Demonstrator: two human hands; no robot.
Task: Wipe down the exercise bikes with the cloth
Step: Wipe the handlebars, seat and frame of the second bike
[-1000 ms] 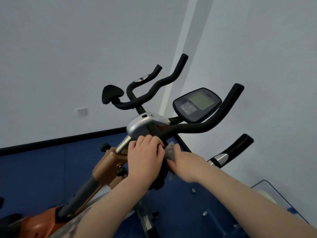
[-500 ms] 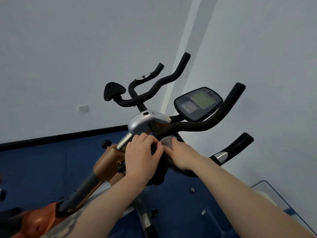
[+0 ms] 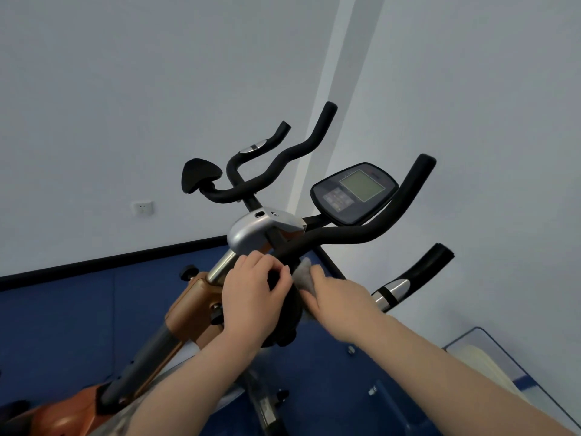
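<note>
Left hand (image 3: 251,294) curled round the black foam handlebar (image 3: 355,237) of the orange exercise bike (image 3: 191,313), right hand (image 3: 339,297) pinching a grey cloth (image 3: 304,275) against it

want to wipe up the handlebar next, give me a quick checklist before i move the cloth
1. Cloth in hand: ok, right hand holds the grey cloth.
2. Cloth on the bike: ok, it lies against the black handlebar near the stem.
3. Bike steadied: ok, left hand grips the black part below the silver clamp.
4. Path up the bar: ok, nothing sits on it.
5. Console clear of the cloth: ok.
6. Cloth clean or damp: cannot tell.
</note>
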